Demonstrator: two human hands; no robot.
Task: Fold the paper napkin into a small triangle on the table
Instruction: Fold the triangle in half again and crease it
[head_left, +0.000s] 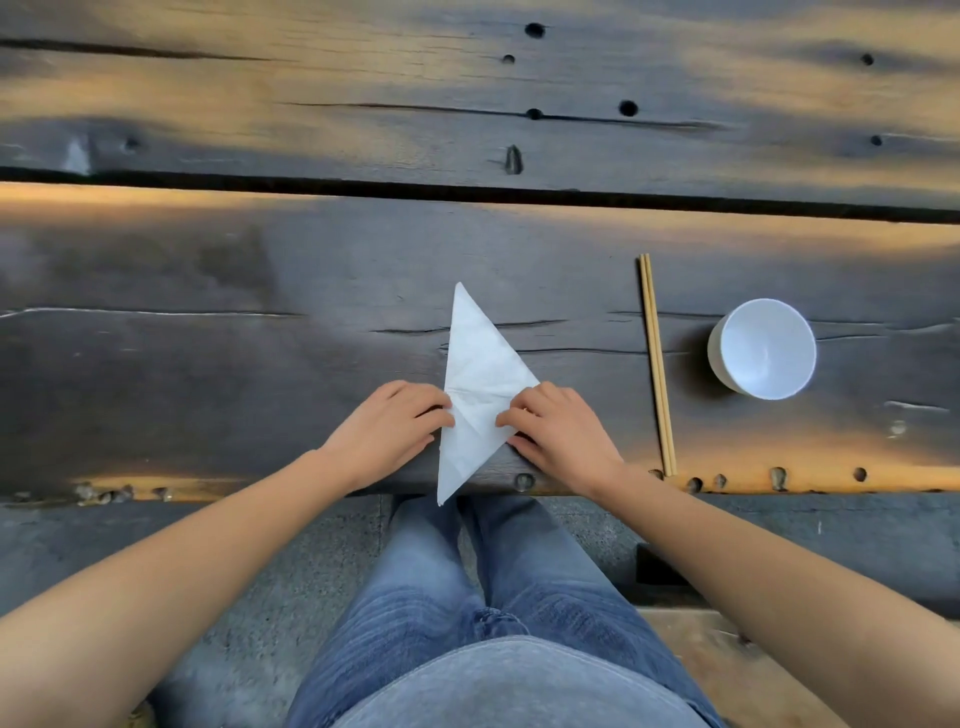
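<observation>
A white paper napkin lies on the dark wooden table, folded into a tall triangle. Its long straight edge runs on the left, one tip points away from me and the lower tip hangs over the table's near edge. My left hand rests with bent fingers on the napkin's left edge. My right hand presses its fingertips on the napkin's right corner. Both hands touch the napkin about halfway along it, across a crease.
A pair of wooden chopsticks lies to the right of the napkin, pointing away from me. A white bowl stands further right. A dark gap splits the table planks beyond the napkin. My legs in jeans sit below the table's edge.
</observation>
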